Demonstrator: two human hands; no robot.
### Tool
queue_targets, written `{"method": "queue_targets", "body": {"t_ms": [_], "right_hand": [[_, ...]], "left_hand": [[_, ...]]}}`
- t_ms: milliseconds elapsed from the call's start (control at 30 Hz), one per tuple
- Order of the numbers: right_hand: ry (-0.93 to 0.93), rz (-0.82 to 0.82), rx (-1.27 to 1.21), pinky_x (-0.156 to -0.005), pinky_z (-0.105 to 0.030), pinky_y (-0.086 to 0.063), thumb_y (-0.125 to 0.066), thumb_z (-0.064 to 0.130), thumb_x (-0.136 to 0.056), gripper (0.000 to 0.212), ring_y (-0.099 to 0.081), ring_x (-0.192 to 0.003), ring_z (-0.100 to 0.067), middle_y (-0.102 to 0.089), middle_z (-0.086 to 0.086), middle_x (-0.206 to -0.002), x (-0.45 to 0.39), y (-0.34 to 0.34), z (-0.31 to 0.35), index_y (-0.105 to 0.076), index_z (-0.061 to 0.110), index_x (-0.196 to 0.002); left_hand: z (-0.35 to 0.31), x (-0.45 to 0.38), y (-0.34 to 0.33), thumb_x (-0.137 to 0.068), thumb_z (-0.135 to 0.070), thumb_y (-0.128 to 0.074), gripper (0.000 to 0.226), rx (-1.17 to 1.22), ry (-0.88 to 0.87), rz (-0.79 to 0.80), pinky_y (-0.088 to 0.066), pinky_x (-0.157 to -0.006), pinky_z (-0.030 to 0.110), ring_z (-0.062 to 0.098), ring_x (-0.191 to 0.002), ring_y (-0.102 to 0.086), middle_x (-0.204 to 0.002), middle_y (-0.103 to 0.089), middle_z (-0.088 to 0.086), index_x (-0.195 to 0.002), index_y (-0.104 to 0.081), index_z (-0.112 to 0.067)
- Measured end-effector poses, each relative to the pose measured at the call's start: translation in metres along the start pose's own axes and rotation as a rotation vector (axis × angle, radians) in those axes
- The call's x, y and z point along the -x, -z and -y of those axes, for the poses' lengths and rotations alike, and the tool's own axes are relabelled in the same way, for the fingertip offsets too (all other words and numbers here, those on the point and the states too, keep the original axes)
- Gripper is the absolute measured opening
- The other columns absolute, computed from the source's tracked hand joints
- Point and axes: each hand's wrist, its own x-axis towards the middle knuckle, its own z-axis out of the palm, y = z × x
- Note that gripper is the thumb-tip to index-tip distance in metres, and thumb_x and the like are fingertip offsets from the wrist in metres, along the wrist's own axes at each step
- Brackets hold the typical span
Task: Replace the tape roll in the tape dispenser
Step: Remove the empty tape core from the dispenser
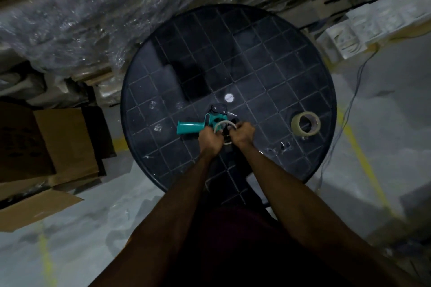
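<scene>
A teal tape dispenser (193, 126) lies on the round black table (256, 58), handle pointing left, black head toward the table's middle. A thin, nearly empty pale tape core (220, 124) sits at its roll holder. My left hand (210, 138) grips the dispenser body and the core's left side. My right hand (242, 134) pinches the core's right side. Both hands hide most of the holder. A full beige tape roll (305, 126) lies flat on the table to the right, apart from both hands.
A small white round sticker (229, 98) sits near the table's middle. Open cardboard boxes (58, 147) stand on the floor at left, plastic-wrapped stacks (81, 7) behind, white foam pieces (373, 28) and a cable (349, 105) at right.
</scene>
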Motion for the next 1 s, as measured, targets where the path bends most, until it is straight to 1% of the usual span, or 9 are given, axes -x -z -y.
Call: {"method": "queue_targets", "body": {"t_ms": [167,300,400,467,600,700,800,900,1000], "right_hand": [[0.033,0.013,-0.11,-0.078,-0.026,-0.047,-0.075,0.026,-0.08,0.03,-0.067,-0.1,-0.029,-0.072,-0.018,-0.105,0.025,0.011,0.003,-0.072,0.003,-0.099],[0.1,0.058,-0.158,-0.071,-0.02,-0.041,-0.075,0.023,-0.08,0.026,-0.064,-0.089,-0.019,-0.07,-0.008,-0.096,0.046,0.002,0.007,-0.07,0.008,-0.1],[0.183,0.091,-0.186,-0.069,-0.023,-0.045,-0.076,0.018,-0.078,0.018,-0.062,-0.079,-0.019,-0.073,-0.01,-0.09,0.063,-0.015,0.012,-0.071,0.008,-0.092],[0.234,0.136,-0.154,-0.071,-0.027,-0.05,-0.077,0.021,-0.076,0.018,-0.064,-0.078,-0.02,-0.073,-0.007,-0.085,0.071,-0.033,0.016,-0.073,0.01,-0.09],[0.263,0.281,-0.136,-0.078,-0.033,-0.054,-0.077,0.026,-0.078,0.03,-0.066,-0.084,-0.022,-0.071,-0.004,-0.088,0.085,-0.07,0.027,-0.071,0.014,-0.105],[0.315,0.355,-0.078,-0.082,-0.034,-0.056,-0.075,0.027,-0.079,0.034,-0.067,-0.087,-0.02,-0.072,-0.002,-0.095,0.096,-0.095,0.036,-0.069,0.017,-0.111],[0.336,0.447,-0.052,-0.07,-0.03,-0.053,-0.071,0.015,-0.083,0.033,-0.063,-0.079,-0.017,-0.069,-0.004,-0.092,0.105,-0.12,0.046,-0.067,0.012,-0.115],[0.337,0.492,0.029,-0.06,-0.018,-0.046,-0.069,0.014,-0.085,0.026,-0.057,-0.067,-0.007,-0.065,0.001,-0.083,0.108,-0.142,0.051,-0.068,0.015,-0.11],[0.288,0.504,0.052,-0.062,-0.019,-0.046,-0.07,0.017,-0.082,0.031,-0.057,-0.07,-0.006,-0.066,0.001,-0.087,0.104,-0.16,0.051,-0.069,0.02,-0.112]], "left_hand": [[0.011,0.015,0.02,-0.087,-0.029,-0.067,0.028,0.044,-0.064,0.003,-0.051,-0.075,0.036,0.034,-0.09,-0.069,-0.093,-0.075,0.019,-0.092,-0.073,-0.003],[0.032,0.018,0.036,-0.079,-0.033,-0.067,0.024,0.112,-0.049,0.032,-0.047,-0.068,0.03,0.022,-0.082,-0.067,-0.086,-0.074,0.004,-0.085,-0.07,-0.01],[0.055,0.021,0.056,-0.078,-0.031,-0.064,0.024,0.173,-0.058,0.031,-0.05,-0.069,0.032,0.017,-0.077,-0.065,-0.085,-0.075,0.005,-0.086,-0.072,-0.01],[0.074,0.023,0.07,-0.075,-0.034,-0.064,0.028,0.247,-0.021,0.008,-0.049,-0.065,0.031,0.019,-0.074,-0.067,-0.081,-0.075,0.009,-0.085,-0.074,-0.009],[0.144,-0.003,0.077,-0.06,-0.044,-0.062,0.033,0.381,0.141,-0.089,-0.057,-0.068,0.044,0.03,-0.074,-0.071,-0.068,-0.072,0.009,-0.074,-0.072,-0.016],[0.214,-0.045,0.062,-0.055,-0.044,-0.067,0.036,0.499,0.291,-0.112,-0.061,-0.072,0.05,0.03,-0.075,-0.071,-0.074,-0.073,0.008,-0.077,-0.072,-0.017],[0.235,-0.051,0.072,-0.056,-0.043,-0.069,0.032,0.552,0.359,-0.144,-0.062,-0.069,0.05,0.029,-0.072,-0.073,-0.072,-0.075,0.01,-0.073,-0.072,-0.016],[0.206,-0.019,0.111,-0.062,-0.036,-0.065,0.021,0.544,0.358,-0.155,-0.062,-0.065,0.046,0.028,-0.068,-0.073,-0.067,-0.073,0.013,-0.06,-0.067,-0.016],[0.209,-0.021,0.124,-0.064,-0.037,-0.064,0.029,0.489,0.369,-0.142,-0.057,-0.065,0.042,0.032,-0.071,-0.071,-0.067,-0.071,0.017,-0.061,-0.068,-0.008]]}}
